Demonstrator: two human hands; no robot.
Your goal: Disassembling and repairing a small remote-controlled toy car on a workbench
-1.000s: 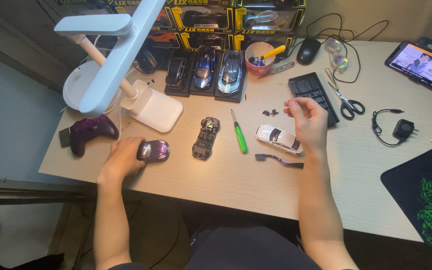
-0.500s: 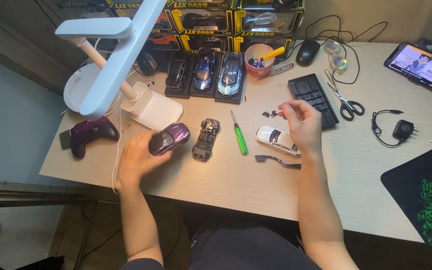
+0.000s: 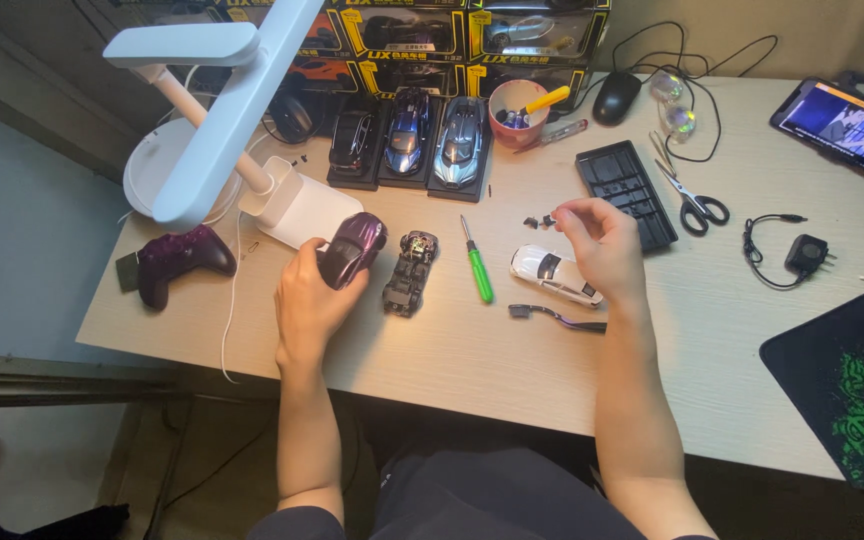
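While the left hand (image 3: 307, 300) clasps a purple toy car shell (image 3: 351, 249), long axis running diagonally up-right, right hand (image 3: 600, 245) fingers curled near small black parts (image 3: 538, 221), grip contents unclear

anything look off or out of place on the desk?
Only the disassembly spread: a bare model car chassis lies shell-less beside the purple car body held in the left hand. Tiny dark parts sit loose on the desk by the right hand. Nothing spilled.
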